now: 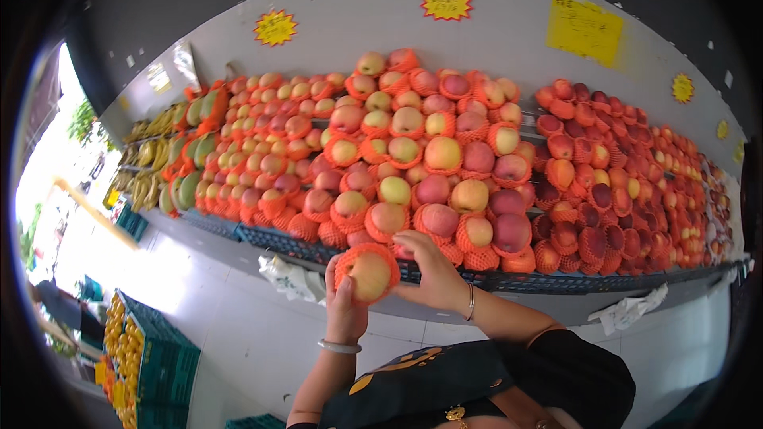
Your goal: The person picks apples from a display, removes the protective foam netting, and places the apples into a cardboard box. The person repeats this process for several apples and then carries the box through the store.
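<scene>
Sloped fruit shelf fills background; left hand and right hand both grip one netted apple at 6 o'clock below apple pile, apparently mid-placement, needing a free slot.

The apple hides the left hand's fingertips and part of the right hand's palm. The crates of oranges are cut off at the lower left rim. Writing on the wall signs is too blurred to read.

Both forearms rise from below; left hand and right hand are raised close together, fingers curled in a grip
</scene>
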`<state>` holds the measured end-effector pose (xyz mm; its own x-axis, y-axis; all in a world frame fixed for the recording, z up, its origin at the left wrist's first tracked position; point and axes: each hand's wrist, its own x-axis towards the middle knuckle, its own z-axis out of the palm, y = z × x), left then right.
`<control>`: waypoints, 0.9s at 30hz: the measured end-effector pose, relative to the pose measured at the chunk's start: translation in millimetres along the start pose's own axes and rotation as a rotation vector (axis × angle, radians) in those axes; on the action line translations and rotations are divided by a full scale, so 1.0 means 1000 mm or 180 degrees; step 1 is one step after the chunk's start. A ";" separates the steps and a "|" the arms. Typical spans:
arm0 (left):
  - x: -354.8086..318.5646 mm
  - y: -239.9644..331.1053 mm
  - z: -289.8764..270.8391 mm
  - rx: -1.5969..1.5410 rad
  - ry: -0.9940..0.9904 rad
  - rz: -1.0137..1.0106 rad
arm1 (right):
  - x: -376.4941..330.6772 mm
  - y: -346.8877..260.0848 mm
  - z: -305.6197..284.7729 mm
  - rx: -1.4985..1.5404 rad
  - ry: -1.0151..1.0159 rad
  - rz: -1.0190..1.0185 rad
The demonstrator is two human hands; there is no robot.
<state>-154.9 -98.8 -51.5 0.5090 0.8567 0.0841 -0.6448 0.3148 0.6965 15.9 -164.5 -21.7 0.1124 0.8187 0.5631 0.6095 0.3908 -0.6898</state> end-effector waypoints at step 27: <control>0.012 -0.007 -0.011 0.1123 0.2133 -0.0283 | 0.382 0.337 -0.187 -0.2091 0.0316 0.0775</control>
<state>-150.3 -85.8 -63.7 0.0228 0.9345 -0.3551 -0.3398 0.3413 0.8764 411.3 201.3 45.6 0.3577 0.7961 0.4881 0.9019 -0.1590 -0.4016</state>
